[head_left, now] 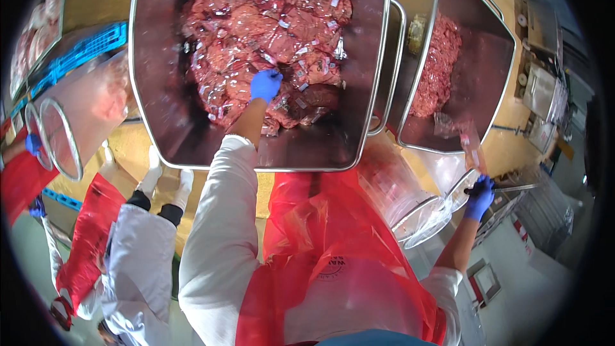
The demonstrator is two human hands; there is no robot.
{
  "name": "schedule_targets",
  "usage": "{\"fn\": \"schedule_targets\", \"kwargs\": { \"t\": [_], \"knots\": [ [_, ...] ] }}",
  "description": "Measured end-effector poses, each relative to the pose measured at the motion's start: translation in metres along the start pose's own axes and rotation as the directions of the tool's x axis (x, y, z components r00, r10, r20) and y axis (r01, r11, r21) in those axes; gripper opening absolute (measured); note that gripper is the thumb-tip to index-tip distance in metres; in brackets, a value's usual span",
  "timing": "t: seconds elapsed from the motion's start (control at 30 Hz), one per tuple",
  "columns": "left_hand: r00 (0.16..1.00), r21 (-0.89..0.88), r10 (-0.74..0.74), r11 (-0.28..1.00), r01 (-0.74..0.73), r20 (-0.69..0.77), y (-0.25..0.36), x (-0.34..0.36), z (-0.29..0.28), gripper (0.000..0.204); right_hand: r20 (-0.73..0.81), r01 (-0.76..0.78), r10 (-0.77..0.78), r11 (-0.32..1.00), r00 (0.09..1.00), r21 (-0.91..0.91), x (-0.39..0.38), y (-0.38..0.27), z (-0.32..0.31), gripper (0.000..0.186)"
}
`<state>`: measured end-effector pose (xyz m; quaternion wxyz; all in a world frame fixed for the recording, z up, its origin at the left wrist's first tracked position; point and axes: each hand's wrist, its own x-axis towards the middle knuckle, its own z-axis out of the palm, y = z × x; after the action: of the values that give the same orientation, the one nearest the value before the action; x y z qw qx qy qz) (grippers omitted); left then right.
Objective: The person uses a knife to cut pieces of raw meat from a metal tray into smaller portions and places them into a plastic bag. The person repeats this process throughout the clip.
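My left hand (266, 85), in a blue glove, reaches into a large metal bin (157, 57) heaped with plastic-wrapped pieces of red meat (246, 22). Its fingers are curled closed against the packs near the middle of the heap; what they grip is hidden. Out to the right, my right hand (479, 198), also blue-gloved, is closed around the black handle of what looks like a knife (512, 188), its thin blade pointing right. Just above that hand hangs a crumpled clear plastic bag (472, 144) with reddish smears; whether the hand holds it cannot be told.
A second metal bin (487, 83) with unwrapped red meat (439, 67) stands to the right. Below it, a clear bag hangs from a metal hoop (416, 214). People in white coats (138, 263) and red aprons work at the left, near hoops (61, 138) and a blue crate (83, 51).
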<state>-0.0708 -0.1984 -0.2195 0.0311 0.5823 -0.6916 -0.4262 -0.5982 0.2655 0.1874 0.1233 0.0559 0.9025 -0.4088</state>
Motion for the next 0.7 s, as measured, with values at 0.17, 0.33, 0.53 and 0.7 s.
{"fn": "schedule_targets", "kwargs": {
  "t": [0.17, 0.33, 0.53, 0.7],
  "knots": [
    [0.966, 0.212, 0.247, 0.951, -0.227, -0.075, 0.041, 0.115, 0.025, 0.032, -0.271, -0.045, 0.077, 0.992, 0.959, 0.122, -0.144, -0.007, -0.084, 0.028],
    [0.874, 0.358, 0.482, 0.828, -0.432, -0.062, 0.059, 0.224, 0.063, 0.027, -0.459, -0.062, 0.159, 0.974, 0.874, 0.220, -0.238, 0.010, -0.179, 0.020],
    [0.810, -0.003, 0.487, 0.858, -0.514, 0.325, 0.054, 0.130, 0.085, 0.019, -0.574, -0.164, 0.243, 0.969, 0.782, 0.186, -0.303, 0.051, -0.219, 0.015],
    [0.473, 0.065, 0.347, 0.749, -0.659, 0.810, -0.073, -0.015, 0.037, 0.026, -0.584, -0.378, 0.380, 0.916, 0.717, 0.132, -0.292, 0.098, -0.194, 0.013]
  ]
}}
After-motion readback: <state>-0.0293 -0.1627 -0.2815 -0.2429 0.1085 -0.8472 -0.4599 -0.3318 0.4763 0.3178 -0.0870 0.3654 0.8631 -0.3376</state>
